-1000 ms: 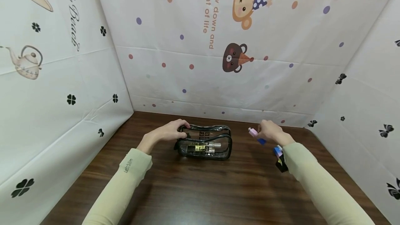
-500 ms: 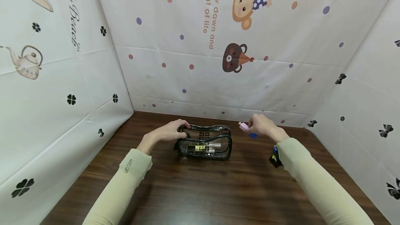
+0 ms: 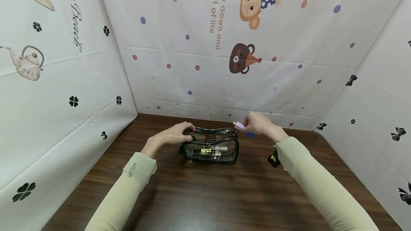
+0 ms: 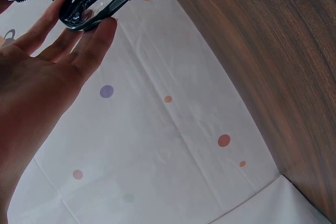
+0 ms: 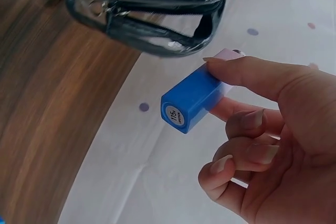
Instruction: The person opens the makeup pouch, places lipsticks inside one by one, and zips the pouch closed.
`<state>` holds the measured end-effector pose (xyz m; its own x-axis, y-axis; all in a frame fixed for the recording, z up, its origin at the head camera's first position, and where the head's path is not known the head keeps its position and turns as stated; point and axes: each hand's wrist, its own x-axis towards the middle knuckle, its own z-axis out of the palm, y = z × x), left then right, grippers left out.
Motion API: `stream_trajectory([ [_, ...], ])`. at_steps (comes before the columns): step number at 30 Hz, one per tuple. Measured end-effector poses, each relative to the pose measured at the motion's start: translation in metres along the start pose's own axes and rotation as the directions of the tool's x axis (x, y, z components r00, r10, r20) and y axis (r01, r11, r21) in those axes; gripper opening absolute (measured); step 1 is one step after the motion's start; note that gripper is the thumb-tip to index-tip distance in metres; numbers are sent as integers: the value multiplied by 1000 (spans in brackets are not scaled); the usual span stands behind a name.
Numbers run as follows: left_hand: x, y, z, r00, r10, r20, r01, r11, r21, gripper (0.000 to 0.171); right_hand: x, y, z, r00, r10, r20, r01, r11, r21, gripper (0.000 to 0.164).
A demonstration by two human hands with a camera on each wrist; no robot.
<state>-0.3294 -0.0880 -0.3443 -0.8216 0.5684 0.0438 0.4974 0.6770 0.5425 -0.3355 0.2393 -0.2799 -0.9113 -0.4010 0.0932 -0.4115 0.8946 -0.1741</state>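
A clear zip pouch [image 3: 230,139] with black piping stands on the dark wooden table, its top edges apart. My left hand [image 3: 176,134] grips its left end, and in the left wrist view the fingers reach to the black edge [image 4: 86,26]. Inside the pouch lie tubes [image 3: 221,149] with silvery ends and a yellow label. Between thumb and forefinger my right hand [image 3: 259,123] pinches a lipstick [image 5: 191,95], blue fading to pink, with a round 115 label on its end. The lipstick is raised at the pouch's far right corner.
A black and yellow item [image 3: 274,159] lies beside the right cuff, partly covered by the sleeve. White printed sheets [image 3: 154,81] stand as walls at the back and both sides of the table [image 3: 205,195].
My right hand has carried the lipstick leftward and slightly up to the pouch's right end. The black and yellow item has shifted left along with the right sleeve. The left hand stays on the pouch.
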Motion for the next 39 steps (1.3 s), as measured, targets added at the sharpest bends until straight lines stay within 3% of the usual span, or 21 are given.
stream_trajectory([
  [20, 1, 0, 1, 1000, -6, -11, 6, 1000, -6, 36, 14, -42, 1, 997, -71, 10, 71, 997, -4, 19],
  [27, 1, -1, 1, 1000, -4, -9, 4, 1000, -2, 36, 20, -54, 7, 996, -93, 6, 93, 993, -66, 18],
  [39, 2, 0, 0, 1000, -17, -14, 17, 1000, 4, 37, 28, -69, 20, 994, -65, 83, 69, 997, -41, 16],
])
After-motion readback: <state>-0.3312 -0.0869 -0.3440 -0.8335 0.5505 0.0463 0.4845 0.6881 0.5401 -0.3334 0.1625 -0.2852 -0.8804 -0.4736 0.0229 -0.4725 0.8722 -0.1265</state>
